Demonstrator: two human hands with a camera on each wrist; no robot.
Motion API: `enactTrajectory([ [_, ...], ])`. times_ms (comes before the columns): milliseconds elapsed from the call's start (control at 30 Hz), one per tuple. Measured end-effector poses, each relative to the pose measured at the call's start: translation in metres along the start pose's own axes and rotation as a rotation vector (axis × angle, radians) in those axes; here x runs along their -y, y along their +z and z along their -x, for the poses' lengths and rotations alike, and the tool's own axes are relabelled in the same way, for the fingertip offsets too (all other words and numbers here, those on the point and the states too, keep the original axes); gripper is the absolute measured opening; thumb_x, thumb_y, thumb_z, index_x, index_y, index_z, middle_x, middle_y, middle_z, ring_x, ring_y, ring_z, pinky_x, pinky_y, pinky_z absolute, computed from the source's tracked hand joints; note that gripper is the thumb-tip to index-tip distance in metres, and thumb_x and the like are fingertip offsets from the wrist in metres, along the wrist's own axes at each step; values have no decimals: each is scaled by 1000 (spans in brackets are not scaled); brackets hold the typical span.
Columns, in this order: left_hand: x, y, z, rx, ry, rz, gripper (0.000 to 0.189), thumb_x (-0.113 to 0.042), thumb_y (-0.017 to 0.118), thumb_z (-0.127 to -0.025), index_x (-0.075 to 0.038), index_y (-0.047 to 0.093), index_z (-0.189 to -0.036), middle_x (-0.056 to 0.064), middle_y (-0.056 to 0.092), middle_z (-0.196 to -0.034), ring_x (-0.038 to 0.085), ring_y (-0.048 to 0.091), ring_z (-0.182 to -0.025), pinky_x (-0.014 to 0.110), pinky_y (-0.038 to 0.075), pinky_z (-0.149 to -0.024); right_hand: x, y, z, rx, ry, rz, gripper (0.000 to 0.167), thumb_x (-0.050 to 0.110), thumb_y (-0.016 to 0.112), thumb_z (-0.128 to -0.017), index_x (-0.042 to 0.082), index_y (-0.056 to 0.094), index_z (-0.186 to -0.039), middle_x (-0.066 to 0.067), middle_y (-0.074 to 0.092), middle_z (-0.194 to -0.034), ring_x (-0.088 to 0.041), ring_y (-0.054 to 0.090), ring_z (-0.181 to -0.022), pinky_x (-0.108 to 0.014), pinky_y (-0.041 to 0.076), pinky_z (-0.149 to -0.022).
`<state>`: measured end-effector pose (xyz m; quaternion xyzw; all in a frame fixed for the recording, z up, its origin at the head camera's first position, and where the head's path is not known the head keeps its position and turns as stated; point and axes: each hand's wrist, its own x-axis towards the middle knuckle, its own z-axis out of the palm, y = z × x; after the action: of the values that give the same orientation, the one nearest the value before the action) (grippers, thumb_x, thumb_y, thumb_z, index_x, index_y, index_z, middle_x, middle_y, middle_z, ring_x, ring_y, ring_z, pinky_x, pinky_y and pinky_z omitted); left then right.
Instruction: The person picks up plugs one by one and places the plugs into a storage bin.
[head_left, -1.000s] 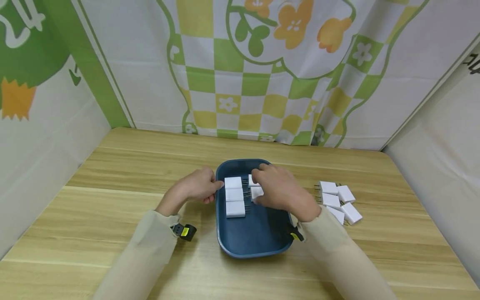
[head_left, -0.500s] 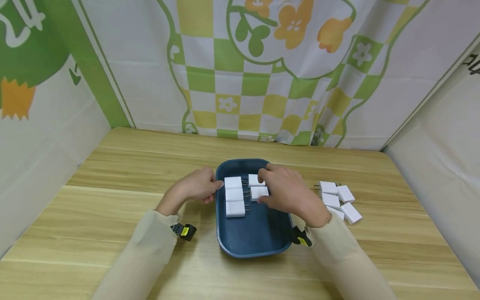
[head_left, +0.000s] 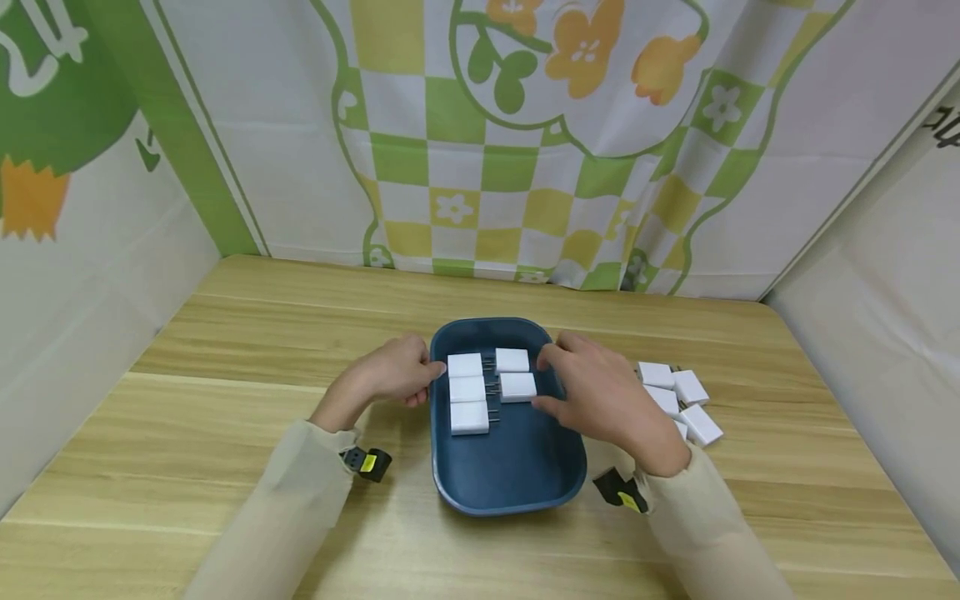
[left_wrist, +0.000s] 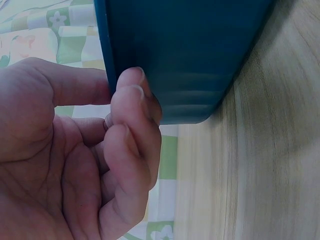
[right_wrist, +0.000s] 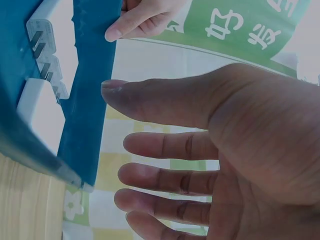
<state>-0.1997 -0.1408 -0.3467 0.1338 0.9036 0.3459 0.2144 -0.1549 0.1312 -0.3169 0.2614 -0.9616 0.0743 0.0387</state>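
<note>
Flanking the near end of the blue tray (head_left: 502, 479), two beige sleeves (head_left: 258, 517) lie over the wooden table (head_left: 112, 467); at the tray's left rim, the left hand (head_left: 392, 372) grips the wall, thumb against it and fingers curled outside; over its right rim, the right hand (head_left: 607, 393) is released, fingers apart and holding nothing; inside the tray sit five white plugs (head_left: 469, 418), three in its left column, two in its right; right of the tray lie loose plugs (head_left: 701, 426), partly hidden by the right hand; behind it hangs a checked curtain (head_left: 510, 171)
</note>
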Motion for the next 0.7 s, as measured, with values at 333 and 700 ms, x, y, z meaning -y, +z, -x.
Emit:
enactTrajectory([
  [333, 0, 1, -1, 5, 7, 10, 45, -14, 53, -105, -2, 64, -63, 4, 57, -55, 14, 53, -47, 23, 40, -50, -10, -2, 10, -40, 8, -3, 39, 33, 87, -81, 10, 71, -108, -3, 60, -99, -18, 56, -76, -35, 47, -60],
  [700, 0, -1, 0, 5, 0, 3, 45, -14, 53, -105, -3, 63, -63, 3, 57, -54, 13, 52, -47, 23, 40, -50, -29, -12, 18, -61, 70, -33, 39, 31, 85, -83, 8, 69, -111, -4, 61, -101, -20, 59, -77, -41, 49, -63],
])
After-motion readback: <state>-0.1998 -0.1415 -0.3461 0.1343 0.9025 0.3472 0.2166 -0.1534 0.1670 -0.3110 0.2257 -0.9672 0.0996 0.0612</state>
